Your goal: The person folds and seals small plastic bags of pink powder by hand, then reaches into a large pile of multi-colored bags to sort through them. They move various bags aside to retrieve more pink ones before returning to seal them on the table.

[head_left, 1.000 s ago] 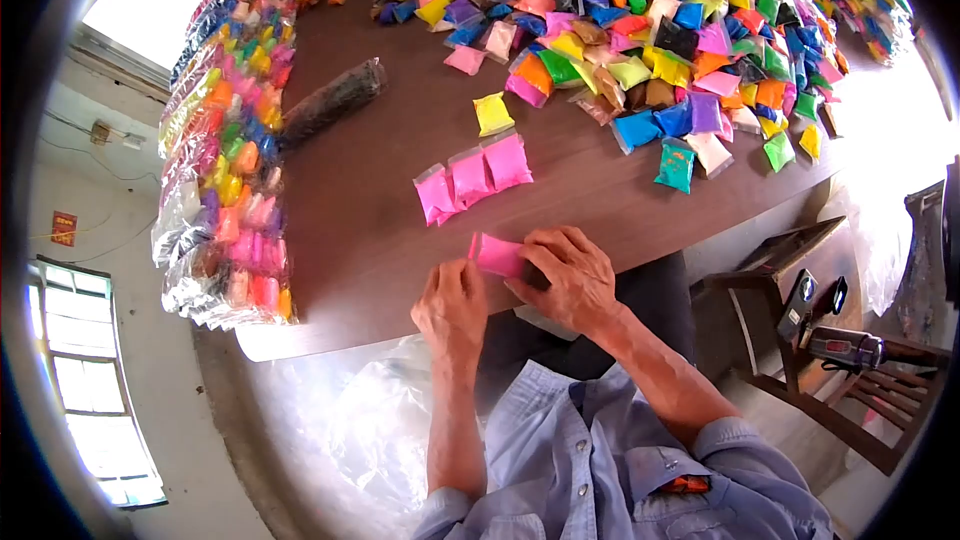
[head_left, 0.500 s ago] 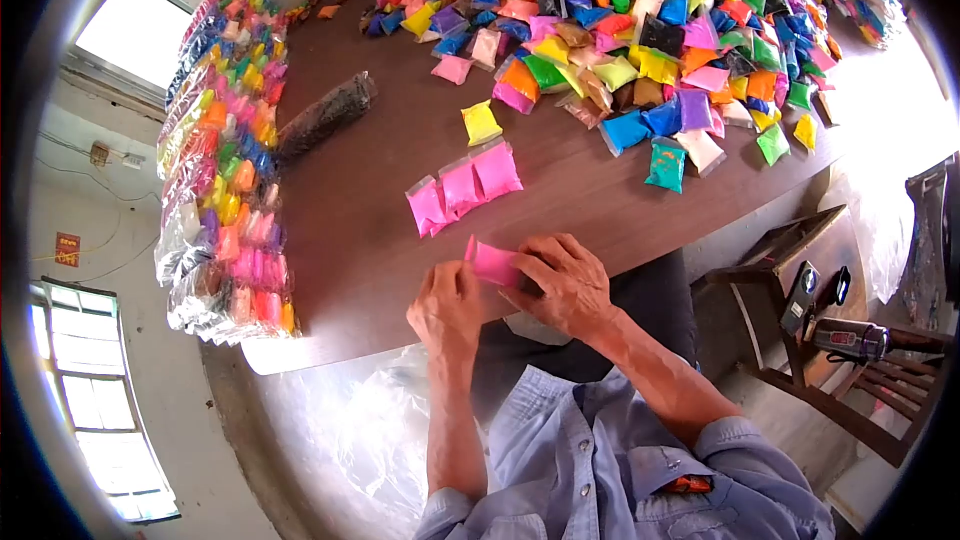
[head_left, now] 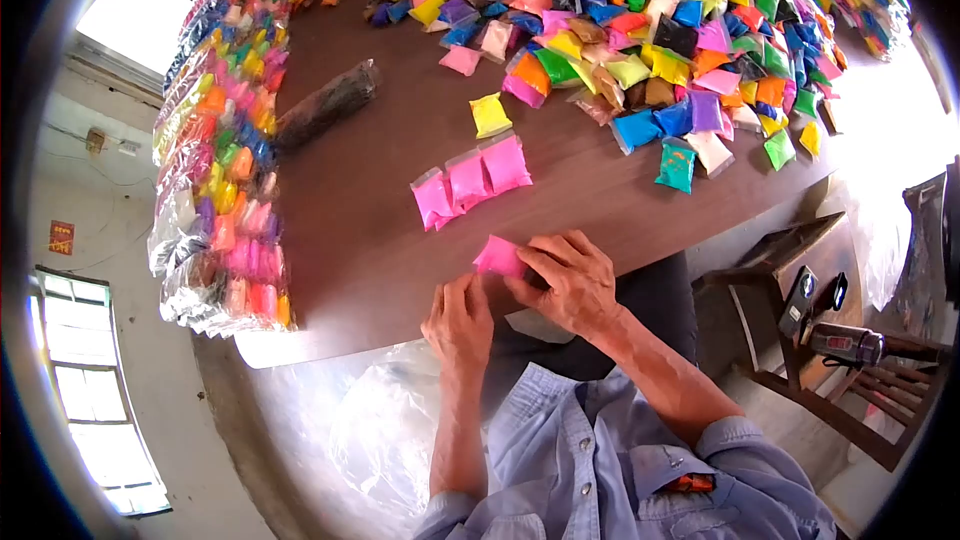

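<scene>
Near the table's front edge, my right hand (head_left: 570,282) grips a small pink packet (head_left: 499,257) by its right side, between thumb and fingers. My left hand (head_left: 458,320) is closed, its fingertips pinched at the packet's lower left edge; the exact grip there is partly hidden. Just beyond lie three pink packets (head_left: 468,180) side by side in a row. A single yellow packet (head_left: 491,115) rests behind them.
A big heap of multicoloured packets (head_left: 640,50) covers the far side of the brown table (head_left: 360,270). Stacked clear bags of packets (head_left: 235,170) line the left edge, beside a dark wrapped roll (head_left: 328,103). On the right, a wooden chair (head_left: 850,380) holds a flask (head_left: 845,342) and a phone (head_left: 798,300).
The pink packet has turned from edge-on to showing its broad face. My left fingers have dropped from its upper left end to the lower left edge. The view has shifted slightly.
</scene>
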The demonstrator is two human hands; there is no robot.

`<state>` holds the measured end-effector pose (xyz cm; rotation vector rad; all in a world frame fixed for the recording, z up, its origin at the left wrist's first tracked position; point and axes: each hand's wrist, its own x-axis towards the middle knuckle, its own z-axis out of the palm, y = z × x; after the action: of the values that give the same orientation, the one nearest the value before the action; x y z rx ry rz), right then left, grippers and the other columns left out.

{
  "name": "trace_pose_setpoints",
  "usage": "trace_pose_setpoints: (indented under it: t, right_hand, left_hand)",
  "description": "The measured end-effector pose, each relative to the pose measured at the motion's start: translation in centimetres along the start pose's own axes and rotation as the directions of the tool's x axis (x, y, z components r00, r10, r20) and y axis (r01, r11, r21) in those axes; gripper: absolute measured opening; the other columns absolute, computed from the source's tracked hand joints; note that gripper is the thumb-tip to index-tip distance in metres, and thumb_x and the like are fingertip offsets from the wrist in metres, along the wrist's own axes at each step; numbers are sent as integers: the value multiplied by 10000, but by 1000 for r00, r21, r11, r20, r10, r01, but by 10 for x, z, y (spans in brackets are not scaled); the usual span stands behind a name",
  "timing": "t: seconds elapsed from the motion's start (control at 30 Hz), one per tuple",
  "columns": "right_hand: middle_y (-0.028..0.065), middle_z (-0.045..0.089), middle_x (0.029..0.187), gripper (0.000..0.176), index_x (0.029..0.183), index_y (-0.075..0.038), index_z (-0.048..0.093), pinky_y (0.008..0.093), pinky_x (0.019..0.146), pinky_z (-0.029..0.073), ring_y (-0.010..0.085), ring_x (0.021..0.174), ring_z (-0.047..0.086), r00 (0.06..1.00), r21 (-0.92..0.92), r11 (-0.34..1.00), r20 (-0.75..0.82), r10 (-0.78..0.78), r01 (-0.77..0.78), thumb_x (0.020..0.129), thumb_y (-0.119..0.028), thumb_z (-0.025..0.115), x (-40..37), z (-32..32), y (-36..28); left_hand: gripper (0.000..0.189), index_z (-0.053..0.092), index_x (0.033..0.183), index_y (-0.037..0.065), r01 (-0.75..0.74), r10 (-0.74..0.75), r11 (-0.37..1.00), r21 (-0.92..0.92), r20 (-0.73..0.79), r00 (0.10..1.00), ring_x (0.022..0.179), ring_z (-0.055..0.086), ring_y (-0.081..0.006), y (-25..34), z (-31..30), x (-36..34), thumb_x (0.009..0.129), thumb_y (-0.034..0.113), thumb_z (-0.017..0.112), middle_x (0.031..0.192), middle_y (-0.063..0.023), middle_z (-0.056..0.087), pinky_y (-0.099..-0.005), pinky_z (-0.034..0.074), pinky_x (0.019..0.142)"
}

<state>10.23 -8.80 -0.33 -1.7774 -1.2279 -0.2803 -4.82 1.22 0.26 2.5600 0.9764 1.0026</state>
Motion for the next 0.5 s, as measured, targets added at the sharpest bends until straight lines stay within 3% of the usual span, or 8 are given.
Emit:
trace_pose_setpoints:
  t: [0.1, 0.23, 0.3, 0.5]
  right_hand:
    - [8, 680, 961, 293, 978, -102, 770, 351, 744, 581, 236, 856, 667, 999, -21, 1000, -37, 13, -14, 745, -236, 884, 1, 4, 0]
    - [13, 686, 951, 264, 973, -102, 780, 354, 738, 584, 243, 847, 668, 999, -12, 999, -11, 30, -30, 776, -250, 874, -1, 5, 4]
    - [15, 694, 949, 254, 971, -100, 783, 356, 736, 583, 248, 840, 665, 999, -13, 999, -13, 37, -37, 798, -268, 864, -2, 5, 5]
    - [32, 720, 996, 255, 987, -77, 787, 373, 766, 587, 273, 874, 677, 997, -3, 998, 47, 65, -65, 813, -252, 852, 0, 0, 2]
  left_hand:
    - [57, 711, 993, 23, 125, -124, 991, -36, 35, 992, 766, 697, -353, 2, -6, 5, 941, 40, 729, 868, -172, 695, -415, 549, 704]
    - [58, 710, 990, 22, 54, -54, 994, -97, -3, 999, 754, 689, -351, 14, -3, -4, 942, 47, 732, 865, -171, 693, -418, 543, 688]
    - [61, 714, 988, 27, 37, -28, 982, -185, 52, 998, 746, 686, -351, 22, 3, -12, 934, 45, 735, 862, -169, 693, -414, 541, 672]
    - [33, 718, 954, 40, 159, -159, 987, 16, 11, 987, 744, 694, -326, -16, -3, -1, 923, 31, 724, 878, -156, 703, -395, 549, 673]
